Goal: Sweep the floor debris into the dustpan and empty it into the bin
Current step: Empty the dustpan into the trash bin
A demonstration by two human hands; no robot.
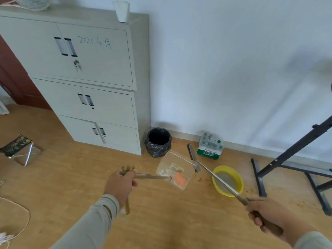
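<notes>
The left hand (pixel 119 184) has its fingers curled round the end of the dustpan handle (pixel 150 176), a thin metal rod that runs almost level from the hand toward the right. At the rod's far end sits the dustpan (pixel 175 170), a clear plastic tray held just above the wooden floor (pixel 71 177), its open mouth turned up and away toward the wall. Inside it lie an orange comb-like piece (pixel 180 179), a small yellow packet and a few white scraps. The right hand (pixel 267 217) grips the brown grip of the broom (pixel 215 177), fingers wrapped round it. The broom's long axis slants from the lower right up to the upper left, its metal shaft crossing over a yellow basin (pixel 227 180) on the floor; the narrow brush head (pixel 193 155) points toward the wall, lying just to the right of the dustpan's far edge. The bin (pixel 158 141), lined with a black bag, stands on the floor against the wall, just beyond the dustpan and beside a grey metal cabinet (pixel 100 97). A shrink-wrapped pack of bottles (pixel 210 146) stands by the wall to the right of the brush head. A black metal stand (pixel 287 159) rises at the far right, and a small folding stool (pixel 18 150) sits at the left.
</notes>
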